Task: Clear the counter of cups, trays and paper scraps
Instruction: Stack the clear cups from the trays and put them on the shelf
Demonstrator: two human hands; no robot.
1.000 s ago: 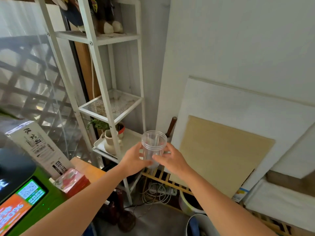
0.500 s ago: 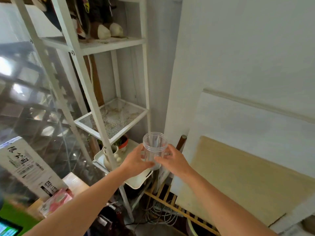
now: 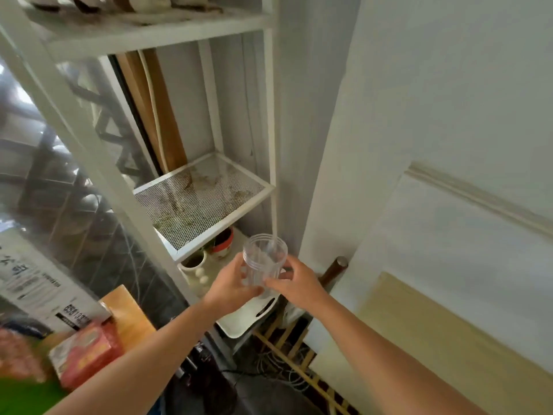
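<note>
Nearer the white rack [image 3: 270, 115] now, the clear cup [image 3: 264, 259] stays upright, left hand [image 3: 232, 287] and right hand [image 3: 299, 284] clamped round it.

White rack [image 3: 270, 115]: debris-flecked mesh shelf [image 3: 203, 205]; below it, tray [image 3: 245, 320] with 2 pots [image 3: 194, 262].

I can't see the base of the clear cup [image 3: 264, 256]: the left hand [image 3: 232, 284] and right hand [image 3: 296, 284] cover it. Only a corner of the white tray [image 3: 248, 320] shows beneath them. Whatever stands on the top shelf [image 3: 149, 32] is cut off by the upper edge. The red packet [image 3: 86, 354] and the printed box [image 3: 39, 286] are too blurred for me to read.
</note>
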